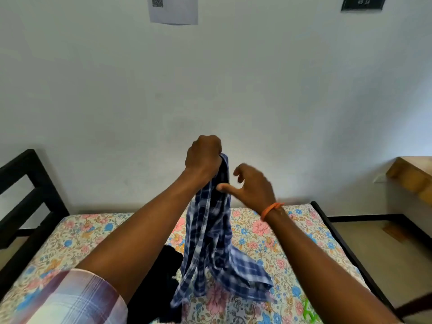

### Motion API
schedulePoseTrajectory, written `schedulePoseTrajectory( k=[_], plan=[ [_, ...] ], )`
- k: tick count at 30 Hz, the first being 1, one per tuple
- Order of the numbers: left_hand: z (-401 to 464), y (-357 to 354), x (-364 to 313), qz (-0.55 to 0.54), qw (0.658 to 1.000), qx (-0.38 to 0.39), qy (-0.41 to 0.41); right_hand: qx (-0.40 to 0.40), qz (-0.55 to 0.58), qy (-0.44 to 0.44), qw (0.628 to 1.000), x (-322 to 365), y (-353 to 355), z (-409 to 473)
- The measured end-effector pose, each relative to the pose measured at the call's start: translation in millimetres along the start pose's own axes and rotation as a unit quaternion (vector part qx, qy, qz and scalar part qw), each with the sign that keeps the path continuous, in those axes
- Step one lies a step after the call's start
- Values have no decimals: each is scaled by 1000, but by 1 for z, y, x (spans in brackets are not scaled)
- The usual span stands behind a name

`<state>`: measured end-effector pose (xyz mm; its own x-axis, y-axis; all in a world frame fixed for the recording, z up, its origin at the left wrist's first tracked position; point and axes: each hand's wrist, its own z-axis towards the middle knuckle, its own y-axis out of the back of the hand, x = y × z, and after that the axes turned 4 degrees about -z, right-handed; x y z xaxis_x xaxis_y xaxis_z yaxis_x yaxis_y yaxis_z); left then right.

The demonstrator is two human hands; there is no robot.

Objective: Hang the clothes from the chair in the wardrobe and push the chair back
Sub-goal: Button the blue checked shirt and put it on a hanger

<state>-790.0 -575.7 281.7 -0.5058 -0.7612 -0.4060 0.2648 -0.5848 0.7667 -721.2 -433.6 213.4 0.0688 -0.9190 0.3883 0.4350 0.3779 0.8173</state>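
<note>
A blue and white checked shirt [212, 242] hangs bunched above the bed, its lower end trailing on the sheet. My left hand [204, 157] grips its top in a fist and holds it up. My right hand [253, 185] is beside the shirt at mid height, fingers loosely spread, thumb touching the cloth; it is blurred. A dark garment [169, 272] lies on the bed behind my left forearm. A green hanger [309, 311] shows partly at the bottom right. No chair or wardrobe is in view.
The bed [77, 239] with a flowered sheet fills the lower frame, with a black metal frame [28, 192] at left and right. A wooden table [413, 176] stands at the right by the white wall.
</note>
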Motion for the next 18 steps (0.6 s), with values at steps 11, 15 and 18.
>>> schedulePoseTrajectory(
  k=[11,15,18],
  plan=[
    [15,24,4,-11,999,-35,-14,16,78,-97,992,-12,-49,-11],
    [8,10,39,-34,998,-42,41,-46,25,-177,983,-30,-35,-3],
    [-4,-5,65,-56,992,-84,69,-107,-27,-191,975,-36,-14,4]
  ],
)
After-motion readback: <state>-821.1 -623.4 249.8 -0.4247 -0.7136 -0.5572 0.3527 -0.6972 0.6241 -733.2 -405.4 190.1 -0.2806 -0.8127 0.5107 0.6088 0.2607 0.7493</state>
